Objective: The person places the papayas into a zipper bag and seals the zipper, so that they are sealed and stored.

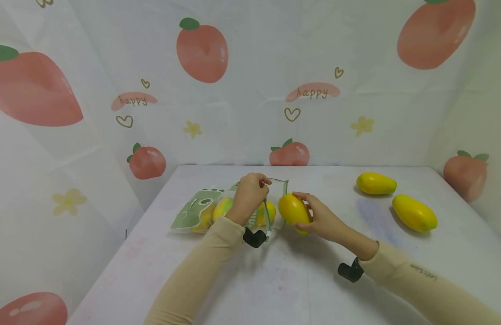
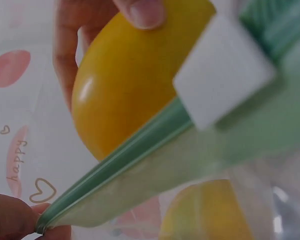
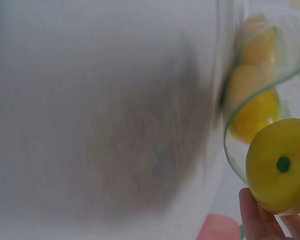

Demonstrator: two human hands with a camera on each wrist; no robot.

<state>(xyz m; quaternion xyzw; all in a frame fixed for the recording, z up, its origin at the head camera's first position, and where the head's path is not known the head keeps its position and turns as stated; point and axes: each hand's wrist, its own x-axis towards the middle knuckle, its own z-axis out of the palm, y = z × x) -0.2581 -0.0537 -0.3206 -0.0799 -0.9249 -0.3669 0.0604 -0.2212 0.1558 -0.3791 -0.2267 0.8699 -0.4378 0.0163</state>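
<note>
Right hand (image 1: 318, 220): my fingers and thumb grip a yellow mango (image 1: 292, 209) at the bag's three o'clock, just beside its mouth.
Left hand (image 1: 250, 195): I pinch the bag's green rim (image 2: 140, 142).
Held mango: probably firm, light, slick; best cupped round its fat middle.
Dinosaur-print zip bag (image 1: 191, 215): limp film, likely slippery; I'd hold only the rim.
Loose mangoes (image 1: 376, 184) (image 1: 415, 213): two and three o'clock from my right hand.

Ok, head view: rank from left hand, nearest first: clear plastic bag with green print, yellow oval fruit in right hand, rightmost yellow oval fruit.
1. Clear plastic bag with green print: pinched by the left hand.
2. Yellow oval fruit in the right hand: at the bag's right end.
3. Rightmost yellow oval fruit: on the white table, farther right.
</note>
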